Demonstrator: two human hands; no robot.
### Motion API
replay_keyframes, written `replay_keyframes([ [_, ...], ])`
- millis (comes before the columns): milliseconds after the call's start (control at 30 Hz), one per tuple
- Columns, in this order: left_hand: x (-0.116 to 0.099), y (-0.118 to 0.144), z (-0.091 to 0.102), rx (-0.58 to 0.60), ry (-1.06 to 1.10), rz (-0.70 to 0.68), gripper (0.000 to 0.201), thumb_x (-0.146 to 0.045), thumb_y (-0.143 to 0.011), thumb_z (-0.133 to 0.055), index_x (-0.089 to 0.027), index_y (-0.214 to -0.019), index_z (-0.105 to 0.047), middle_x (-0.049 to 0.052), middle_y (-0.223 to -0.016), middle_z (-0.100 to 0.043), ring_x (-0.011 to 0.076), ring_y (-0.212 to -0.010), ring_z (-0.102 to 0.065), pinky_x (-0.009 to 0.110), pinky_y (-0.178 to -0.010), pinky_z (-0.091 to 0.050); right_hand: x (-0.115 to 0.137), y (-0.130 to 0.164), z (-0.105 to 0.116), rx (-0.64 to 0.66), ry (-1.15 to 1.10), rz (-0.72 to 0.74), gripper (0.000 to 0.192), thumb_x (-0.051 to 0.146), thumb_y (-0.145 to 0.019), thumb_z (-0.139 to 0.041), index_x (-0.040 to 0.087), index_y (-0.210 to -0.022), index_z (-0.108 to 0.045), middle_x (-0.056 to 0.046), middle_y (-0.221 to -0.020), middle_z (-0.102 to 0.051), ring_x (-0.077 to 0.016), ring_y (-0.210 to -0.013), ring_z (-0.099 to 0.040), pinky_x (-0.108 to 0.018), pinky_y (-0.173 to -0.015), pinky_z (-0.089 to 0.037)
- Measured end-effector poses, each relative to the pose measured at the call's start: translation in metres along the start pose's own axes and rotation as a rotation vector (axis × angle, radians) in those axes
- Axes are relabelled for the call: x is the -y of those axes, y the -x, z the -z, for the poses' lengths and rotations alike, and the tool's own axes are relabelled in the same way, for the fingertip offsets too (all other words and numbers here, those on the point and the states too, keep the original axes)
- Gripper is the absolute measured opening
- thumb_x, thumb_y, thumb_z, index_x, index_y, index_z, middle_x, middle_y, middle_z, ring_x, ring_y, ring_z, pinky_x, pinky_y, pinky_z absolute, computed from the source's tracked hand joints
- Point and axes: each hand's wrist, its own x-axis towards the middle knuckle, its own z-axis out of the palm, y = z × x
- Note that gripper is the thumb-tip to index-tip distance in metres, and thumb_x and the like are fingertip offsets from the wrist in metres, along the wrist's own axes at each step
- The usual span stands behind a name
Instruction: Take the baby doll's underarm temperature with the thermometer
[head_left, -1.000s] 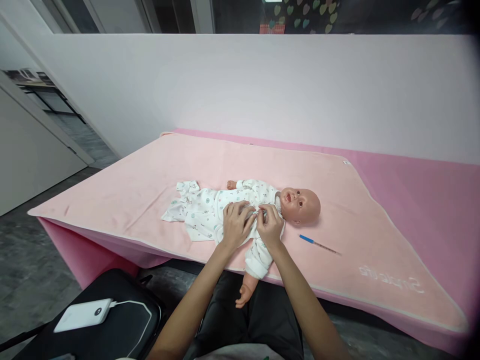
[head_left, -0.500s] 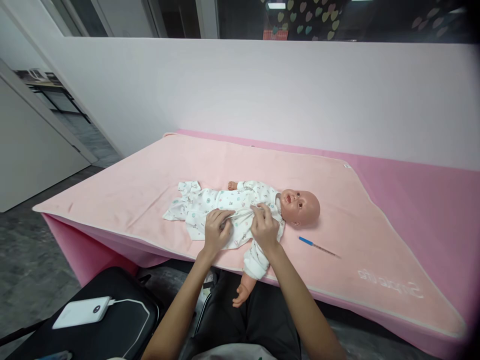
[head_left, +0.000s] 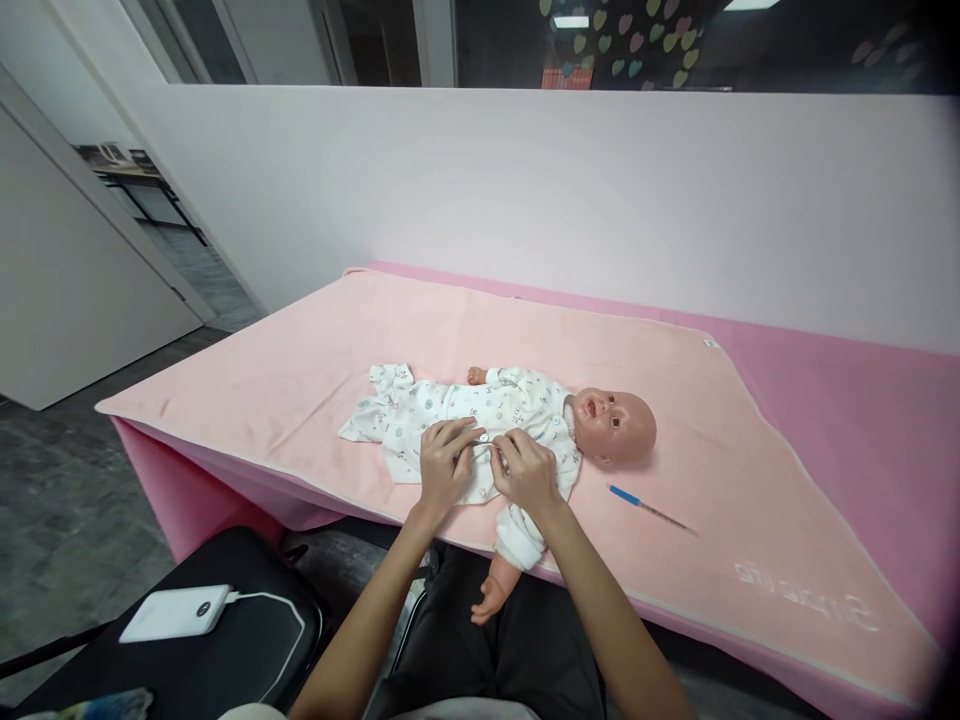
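On the pink blanket (head_left: 315, 350) near the front edge of the desk (head_left: 847, 400), the doll (head_left: 525, 415) lies on its back with its head to your right, one arm hanging over the edge toward your lap. Your left hand (head_left: 444, 462) and right hand (head_left: 526, 472) sit close together on the belly of its printed white romper (head_left: 450, 405), fingers pinched shut on the two front edges where a small snap shows between them. Keep each edge taut between thumb and forefinger, line the snap halves squarely over one another, and press straight down against the doll's body rather than pulling the cloth up. It looks wise to hold the fabric flat so the placket does not twist. A blue-tipped thermometer (head_left: 651, 508) lies just beside the doll's head; keep your right forearm off it.
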Motion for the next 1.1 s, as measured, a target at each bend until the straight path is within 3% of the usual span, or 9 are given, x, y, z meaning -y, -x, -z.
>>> replay_keyframes([
  [300, -0.010, 0.000, 0.006, 0.045, 0.016, -0.039, 0.025, -0.025, -0.085, -0.048, -0.025, -0.104, -0.063, 0.004, -0.112, -0.061, 0.0214, -0.103, -0.053, 0.041, -0.095, -0.036, -0.002, -0.001, -0.003, -0.059, 0.039, -0.009, 0.015, 0.024, -0.091, -0.046, 0.020, -0.087, -0.060, -0.002, -0.072, -0.060, -0.0116, -0.065, -0.055, -0.024, -0.053, -0.034],
  [667, -0.014, -0.002, 0.000, 0.042, -0.124, -0.082, 0.017, -0.022, -0.082, -0.054, -0.024, -0.096, -0.064, 0.003, -0.107, -0.062, 0.0199, -0.099, -0.053, 0.039, -0.096, -0.034, -0.002, 0.000, -0.004, -0.049, 0.022, -0.050, 0.014, 0.025, -0.091, -0.047, 0.020, -0.090, -0.061, -0.002, -0.077, -0.061, -0.0111, -0.065, -0.055, -0.024, -0.053, -0.034],
  [1100, -0.009, -0.001, 0.002, 0.083, -0.121, -0.090, 0.013, -0.023, -0.087, -0.049, -0.021, -0.091, -0.061, 0.003, -0.096, -0.062, 0.0184, -0.092, -0.053, 0.039, -0.091, -0.035, -0.003, 0.001, -0.004, -0.052, 0.062, -0.043, 0.013, 0.025, -0.091, -0.049, 0.020, -0.091, -0.061, -0.001, -0.076, -0.060, -0.0093, -0.065, -0.053, -0.023, -0.054, -0.032],
])
